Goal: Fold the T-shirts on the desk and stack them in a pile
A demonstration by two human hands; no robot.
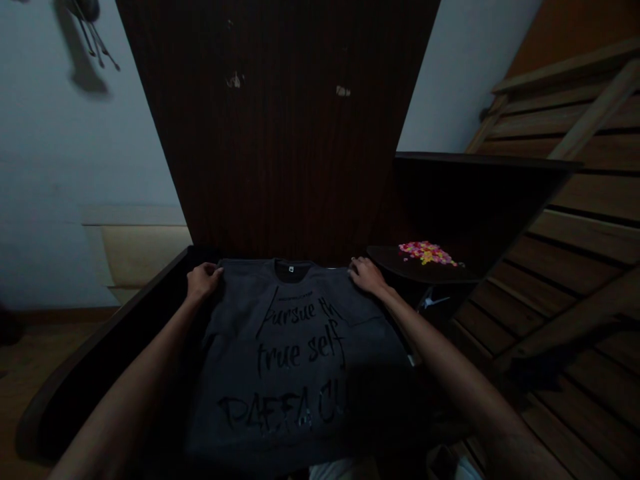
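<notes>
A dark grey T-shirt (300, 340) lies spread out in front of me, collar at the far end and black lettering facing up. My left hand (203, 281) is closed on the shirt's left shoulder corner, thumb and fingers pinching the cloth. At the opposite shoulder, my right hand (367, 275) has its fingers curled over the fabric edge, gripping it. A small white label (291, 269) shows inside the neckline. The lower hem fades into shadow near my body.
A tall dark wooden panel (285, 147) rises right behind the shirt. To the right, a dark shelf (395, 261) bears a pile of pink and yellow small pieces (427, 253). Wooden slats (595, 187) lean at far right; a raised dark edge (105, 340) runs along the left.
</notes>
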